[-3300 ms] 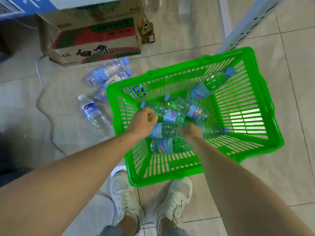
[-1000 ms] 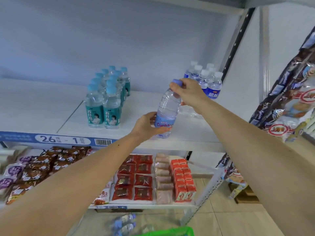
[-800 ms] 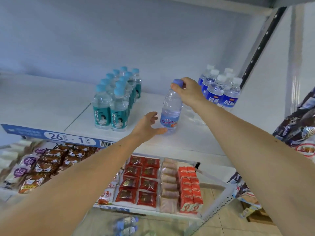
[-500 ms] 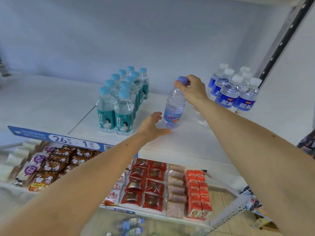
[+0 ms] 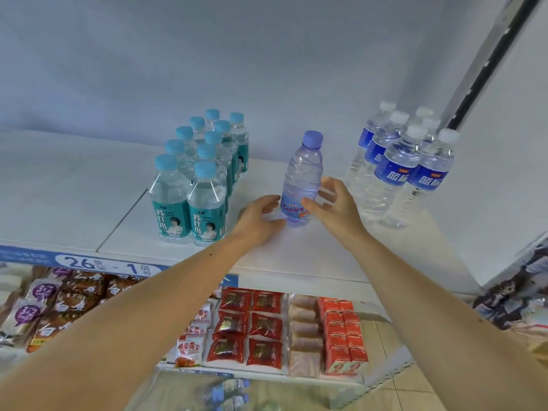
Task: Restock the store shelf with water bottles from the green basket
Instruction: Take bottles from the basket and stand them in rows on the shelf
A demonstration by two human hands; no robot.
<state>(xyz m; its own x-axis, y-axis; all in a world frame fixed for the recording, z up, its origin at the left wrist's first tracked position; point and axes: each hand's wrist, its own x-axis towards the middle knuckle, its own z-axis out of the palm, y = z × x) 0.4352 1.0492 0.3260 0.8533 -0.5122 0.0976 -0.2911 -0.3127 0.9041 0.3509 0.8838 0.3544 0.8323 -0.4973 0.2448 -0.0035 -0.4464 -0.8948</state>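
Cunbs water bottle point(image 5: 302, 180), purple-blue cap, stands upright on the white shelf point(image 5: 74, 191), between two groups of bottles. Label faces the camera

Left hand point(image 5: 256, 219): fingers relaxed and spread, cupped just beside the bottle's lower left; thumb tip near the base, contact cannot be confirmed. Holds nothing

Right hand point(image 5: 335, 207): fingers loosely spread around the bottle's right side at label height; thumb tip lies against or just short of the label, cannot tell which. No grip evident

To the left of the bottle: teal-labelled soda water bottles point(image 5: 195, 185), light blue caps, two rows running toward the back wall. To the right: white-capped bottles with blue labels point(image 5: 406, 167), near the shelf upright point(image 5: 486, 60)

Shelf front edge carries a blue tag reading 26-1 point(image 5: 106, 264)

Lower shelf: red snack packets point(image 5: 252, 327), pale packets point(image 5: 302, 333), small red cartons point(image 5: 344, 336), brown and purple packets point(image 5: 50, 304) at left

Floor below: blurred bottles point(image 5: 228, 393) lying down
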